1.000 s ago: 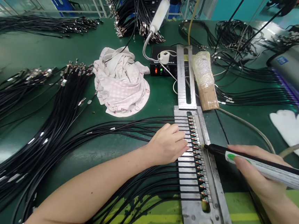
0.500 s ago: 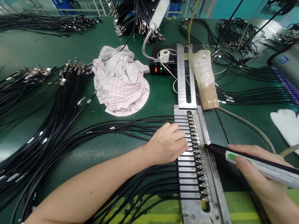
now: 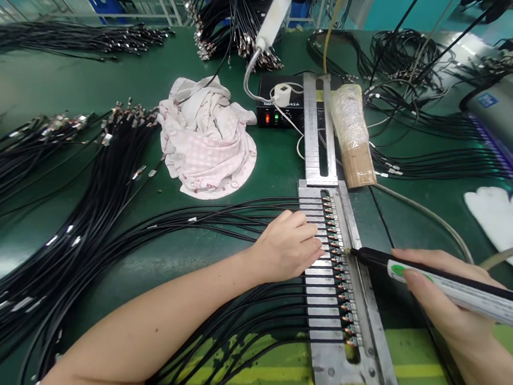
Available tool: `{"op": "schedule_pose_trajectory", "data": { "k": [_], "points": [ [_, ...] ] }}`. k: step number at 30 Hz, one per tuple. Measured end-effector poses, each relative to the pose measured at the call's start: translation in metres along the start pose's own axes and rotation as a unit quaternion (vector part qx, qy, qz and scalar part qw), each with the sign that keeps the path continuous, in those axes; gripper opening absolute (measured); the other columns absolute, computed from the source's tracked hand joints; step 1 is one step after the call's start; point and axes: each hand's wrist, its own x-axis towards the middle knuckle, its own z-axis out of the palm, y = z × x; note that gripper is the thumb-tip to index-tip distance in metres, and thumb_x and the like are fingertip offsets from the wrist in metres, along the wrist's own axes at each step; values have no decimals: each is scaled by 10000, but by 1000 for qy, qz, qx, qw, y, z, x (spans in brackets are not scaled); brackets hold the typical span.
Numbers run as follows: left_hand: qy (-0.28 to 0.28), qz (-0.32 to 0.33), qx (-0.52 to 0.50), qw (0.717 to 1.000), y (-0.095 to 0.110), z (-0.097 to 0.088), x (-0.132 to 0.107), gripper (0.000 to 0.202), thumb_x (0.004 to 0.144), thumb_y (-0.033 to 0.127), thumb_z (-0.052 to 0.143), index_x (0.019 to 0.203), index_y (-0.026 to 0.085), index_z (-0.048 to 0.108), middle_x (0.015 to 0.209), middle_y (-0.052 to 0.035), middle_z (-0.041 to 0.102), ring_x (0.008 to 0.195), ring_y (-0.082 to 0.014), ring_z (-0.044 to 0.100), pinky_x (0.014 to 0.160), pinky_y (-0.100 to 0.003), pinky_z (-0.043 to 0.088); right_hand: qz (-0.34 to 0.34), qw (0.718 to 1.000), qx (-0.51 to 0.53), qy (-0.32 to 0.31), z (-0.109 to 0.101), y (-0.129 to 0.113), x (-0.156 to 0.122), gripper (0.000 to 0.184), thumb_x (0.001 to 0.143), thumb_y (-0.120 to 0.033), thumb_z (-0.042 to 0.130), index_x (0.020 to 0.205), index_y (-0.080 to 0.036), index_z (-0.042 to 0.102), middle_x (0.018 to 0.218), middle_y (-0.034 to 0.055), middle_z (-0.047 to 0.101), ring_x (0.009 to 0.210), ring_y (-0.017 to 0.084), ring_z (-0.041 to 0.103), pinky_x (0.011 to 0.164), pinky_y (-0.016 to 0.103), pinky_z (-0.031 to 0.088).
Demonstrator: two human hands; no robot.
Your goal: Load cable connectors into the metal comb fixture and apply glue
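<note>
A metal fixture (image 3: 365,303) lies on the green bench with several black cables (image 3: 249,313) clamped in a row, their copper ends lined along its slot. My left hand (image 3: 288,246) rests on the fixture's left side, fingers curled down over the cables. My right hand (image 3: 440,296) grips a pen-shaped tool (image 3: 463,294) with a white body and a black tip. The tip touches a cable end about midway along the row.
A pink-and-white cloth (image 3: 209,142) lies behind the cables. A black control box (image 3: 278,109) with lit lamps, a second metal bar (image 3: 318,130) and a wrapped bundle (image 3: 351,136) sit beyond the fixture. A white glove (image 3: 509,233) lies at right. Cable bundles (image 3: 61,221) cover the left.
</note>
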Motion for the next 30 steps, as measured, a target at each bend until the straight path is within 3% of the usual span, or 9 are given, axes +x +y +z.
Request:
{"op": "schedule_pose_trajectory", "data": {
  "k": [10,17,26,30],
  "points": [
    [7,4,4,1000,0,0,0,322,928,296,431,713,156,625,679,-29,520,696,-166,362,614,-319,243,-5,1000,10,4,-1,2,-2,179,764,-199,639,920,-267,695,763,-13,705,574,158,632,475,262,490],
    [7,3,-1,1000,-1,1,0,332,930,292,422,698,159,618,691,-32,533,703,-167,374,626,-320,257,24,997,47,49,-3,2,-7,150,764,-237,647,896,-261,712,746,-3,700,552,153,623,479,265,496],
    [-28,-12,-6,1000,0,-5,0,289,915,334,445,758,174,627,742,-41,549,756,-179,411,658,-336,267,5,1000,12,15,-3,2,-6,149,760,-216,644,889,-264,700,731,-11,705,556,149,636,466,237,489],
    [-35,19,-20,999,1,-8,1,283,909,325,446,750,183,632,736,-38,554,752,-174,424,650,-341,258,1,1000,6,2,-2,3,-6,151,767,-215,636,897,-260,697,749,-7,708,570,156,644,480,243,499]
  ]
}}
